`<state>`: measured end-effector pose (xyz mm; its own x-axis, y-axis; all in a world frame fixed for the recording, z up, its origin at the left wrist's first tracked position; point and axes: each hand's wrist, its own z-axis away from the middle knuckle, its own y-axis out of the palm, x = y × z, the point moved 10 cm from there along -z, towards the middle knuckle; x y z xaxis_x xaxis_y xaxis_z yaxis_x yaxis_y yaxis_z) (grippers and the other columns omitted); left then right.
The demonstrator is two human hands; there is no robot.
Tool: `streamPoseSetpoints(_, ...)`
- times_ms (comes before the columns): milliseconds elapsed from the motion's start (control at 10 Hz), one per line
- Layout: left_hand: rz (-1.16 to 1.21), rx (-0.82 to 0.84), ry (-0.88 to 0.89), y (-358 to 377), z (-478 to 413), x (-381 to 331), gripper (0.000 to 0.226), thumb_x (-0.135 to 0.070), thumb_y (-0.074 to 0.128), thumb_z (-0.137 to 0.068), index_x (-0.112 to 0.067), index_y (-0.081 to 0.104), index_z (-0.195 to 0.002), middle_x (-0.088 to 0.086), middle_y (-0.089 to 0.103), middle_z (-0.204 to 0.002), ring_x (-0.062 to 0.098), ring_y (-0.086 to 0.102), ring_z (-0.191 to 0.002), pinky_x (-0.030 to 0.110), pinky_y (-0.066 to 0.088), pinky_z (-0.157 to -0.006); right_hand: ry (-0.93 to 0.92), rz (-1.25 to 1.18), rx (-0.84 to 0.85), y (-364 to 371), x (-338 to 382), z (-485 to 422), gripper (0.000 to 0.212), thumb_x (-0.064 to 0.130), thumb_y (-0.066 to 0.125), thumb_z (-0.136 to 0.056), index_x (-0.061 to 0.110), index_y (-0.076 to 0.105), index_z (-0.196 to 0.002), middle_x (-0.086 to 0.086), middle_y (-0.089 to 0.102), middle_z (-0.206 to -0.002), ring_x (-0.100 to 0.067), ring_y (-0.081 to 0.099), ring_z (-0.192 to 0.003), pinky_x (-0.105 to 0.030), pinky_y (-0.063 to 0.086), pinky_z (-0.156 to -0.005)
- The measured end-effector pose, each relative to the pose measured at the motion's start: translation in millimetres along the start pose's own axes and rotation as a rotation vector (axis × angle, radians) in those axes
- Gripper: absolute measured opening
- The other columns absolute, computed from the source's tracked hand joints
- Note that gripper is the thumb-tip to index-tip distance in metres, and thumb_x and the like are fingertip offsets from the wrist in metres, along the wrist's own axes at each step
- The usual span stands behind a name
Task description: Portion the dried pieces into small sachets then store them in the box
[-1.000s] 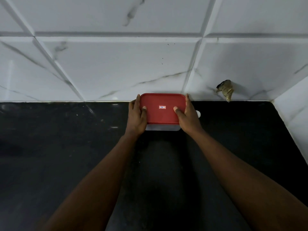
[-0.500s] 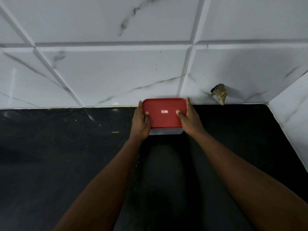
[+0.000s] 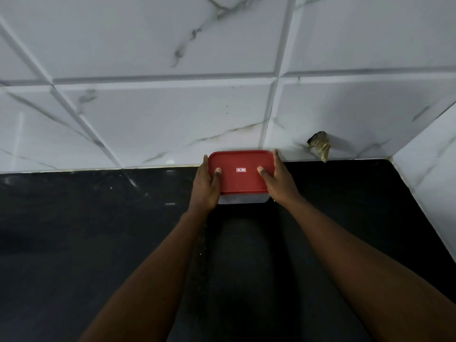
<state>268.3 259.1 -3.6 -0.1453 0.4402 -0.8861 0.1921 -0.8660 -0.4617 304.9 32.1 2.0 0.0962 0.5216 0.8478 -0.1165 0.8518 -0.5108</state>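
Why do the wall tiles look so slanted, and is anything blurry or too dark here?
Head view: the wide lens splays the tile lines outward; the black counter is dim, with small glints near its back edge; the box, left hand and right hand look sharp.

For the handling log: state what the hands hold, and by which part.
The left hand and right hand hold the rectangular clear plastic box with red lid by its short ends, thumbs on the lid.

Arms extended forward; left hand (image 3: 206,187) and right hand (image 3: 278,185) grip box (image 3: 240,181) ends, thumbs on top.
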Motion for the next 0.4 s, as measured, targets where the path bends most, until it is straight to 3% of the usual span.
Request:
streamPoseSetpoints(100, -0.020, -0.028, 0.033, -7, 11, -10, 0.061, -0.035, 0.047, -0.109, -0.008, 0.030, -0.161, 0.011, 0.037, -0.163, 0.023, 0.035, -0.150, 0.032, 0.029, -0.121, 0.003, -0.048, -0.015, -13, 2, 11, 0.071, 0.038, 0.046, -0.107, 0.023, 0.007, -0.163, -0.004, 0.023, -0.167, -0.022, 0.032, -0.149, -0.024, 0.028, -0.108)
streamPoseSetpoints(300, -0.093, -0.045, 0.141, -22, 52, -29, 0.056, -0.034, 0.050, -0.107, -0.005, 0.041, -0.155, 0.010, 0.042, -0.157, 0.014, 0.041, -0.142, 0.013, 0.027, -0.106, -0.011, -0.009, -0.072, -46, 1, 49, 0.064, 0.032, 0.048, -0.107, 0.018, 0.019, -0.161, -0.008, 0.025, -0.166, -0.022, 0.026, -0.152, -0.035, 0.026, -0.120)
streamPoseSetpoints(400, -0.153, -0.012, 0.162, -21, 75, -36, 0.062, -0.040, 0.050, -0.107, -0.008, 0.036, -0.158, 0.008, 0.035, -0.161, 0.015, 0.042, -0.140, 0.027, 0.038, -0.112, -0.054, 0.093, -0.084, -54, 5, 73, 0.068, 0.037, 0.054, -0.103, 0.017, 0.022, -0.160, -0.005, 0.025, -0.166, -0.021, 0.024, -0.153, -0.038, 0.025, -0.122)
